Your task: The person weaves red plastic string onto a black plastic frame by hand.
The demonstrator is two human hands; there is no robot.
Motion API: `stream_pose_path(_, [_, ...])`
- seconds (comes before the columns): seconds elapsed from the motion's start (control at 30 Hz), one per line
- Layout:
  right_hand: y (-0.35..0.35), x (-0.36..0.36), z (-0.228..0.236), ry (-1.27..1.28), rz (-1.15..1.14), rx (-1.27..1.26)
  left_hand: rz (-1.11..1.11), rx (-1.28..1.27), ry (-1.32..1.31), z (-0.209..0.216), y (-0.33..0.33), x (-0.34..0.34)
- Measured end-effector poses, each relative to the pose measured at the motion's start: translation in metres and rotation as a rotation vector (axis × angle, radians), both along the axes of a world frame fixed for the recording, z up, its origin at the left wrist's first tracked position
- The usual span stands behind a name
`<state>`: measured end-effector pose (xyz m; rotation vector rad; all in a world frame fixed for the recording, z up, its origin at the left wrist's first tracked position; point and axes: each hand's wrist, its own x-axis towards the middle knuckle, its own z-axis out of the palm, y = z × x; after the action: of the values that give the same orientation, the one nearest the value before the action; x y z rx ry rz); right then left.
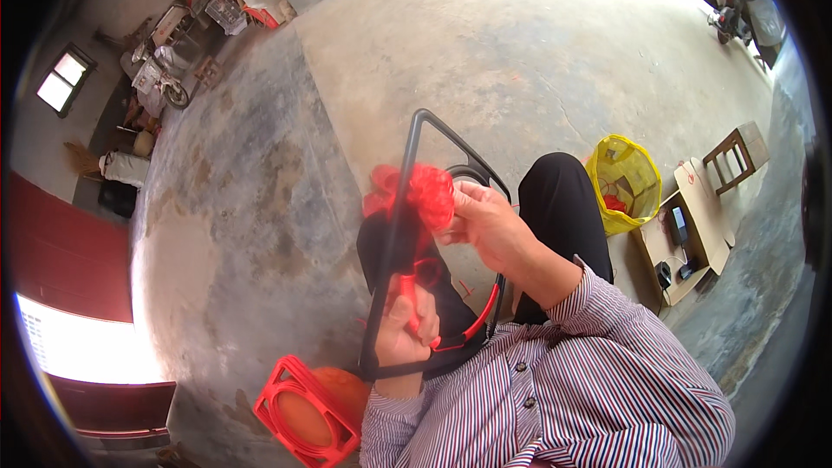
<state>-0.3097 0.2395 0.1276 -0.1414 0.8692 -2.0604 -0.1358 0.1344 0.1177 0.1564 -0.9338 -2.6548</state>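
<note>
Dark red was the wall panel (74,247) at the far left, and above it, farther back, a motorbike (165,78) stood near the wall. On the floor (208,295), close to the person's left side, there was a red square frame (276,394) with a round orange middle. Next came the left grip (403,325), clenched around a red stick-like piece (408,299). One bar of a dark frame (377,303) ran just beside this hand and rose, tilted, above the knees. Behind that bar, over the knees, was the red bunch (429,195), partly blurred. The right grip (494,225) was pinching its right edge with the fingertips. Lower, a red curved strip (479,322) lay by the right side of the dark frame. Past the right knee stood a yellow basket (615,224), with some red material inside. Farther right were an open cardboard box (706,212), holding small dark devices, and a wooden stool (752,146).
</note>
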Motion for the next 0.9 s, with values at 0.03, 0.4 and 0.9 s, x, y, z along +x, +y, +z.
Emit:
stream_pose_path(0.03, [0.004, -0.001, -0.001, 0.323, 0.032, 0.188, 0.005, 0.008, -0.002, -0.002, -0.001, 0.000])
stream_pose_path(0.4, [-0.008, -0.017, 0.005, 1.383, -0.396, 0.444, -0.029, 0.020, -0.016, -0.008, -0.008, 0.000])
stream_pose_path(0.9, [0.067, 0.021, 0.005, 0.021, 0.081, -0.247, 0.046, 0.030, -0.038, -0.012, -0.023, 0.011])
